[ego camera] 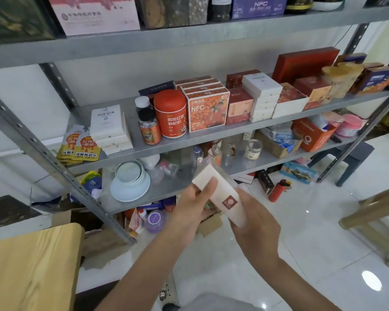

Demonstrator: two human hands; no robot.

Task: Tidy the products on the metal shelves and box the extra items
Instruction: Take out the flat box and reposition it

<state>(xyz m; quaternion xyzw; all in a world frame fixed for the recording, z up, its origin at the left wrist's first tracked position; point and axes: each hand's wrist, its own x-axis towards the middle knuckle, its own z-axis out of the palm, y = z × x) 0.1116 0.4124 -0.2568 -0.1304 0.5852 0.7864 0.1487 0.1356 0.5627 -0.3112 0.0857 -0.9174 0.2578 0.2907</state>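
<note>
- The pale slim box (222, 194) is held in front of the metal shelves (211, 136). It sits below the level of the middle shelf and touches no shelf.
- The left hand (192, 207) grips the box's far end, with the thumb laid across the top face. The right hand (255, 225) is wrapped round the near end.
- Judgement: the two-handed hold keeps the brown logo face upward, which suits checking the item before a place is chosen for it.
- A stack of white boxes (110, 129) lies at the left of the middle shelf, and a second white stack (262, 97) lies further right. Both are flat and pale like the held box, so either looks a likely home for it. Failing that, it counts as an extra to be boxed.
- The orange canister (170, 113) and the NFC carton (208, 111) stand side by side near the front edge with labels outward, evidently already arranged for reading.
- Not seen: the fingers of both hands under the box. The logo print is too small to read, and the far end is blurred.
- An open cardboard box (210, 223) on the floor is largely hidden behind the left hand, so its contents cannot be told.
- The goods on the top shelf are cut off by the frame edge.
</note>
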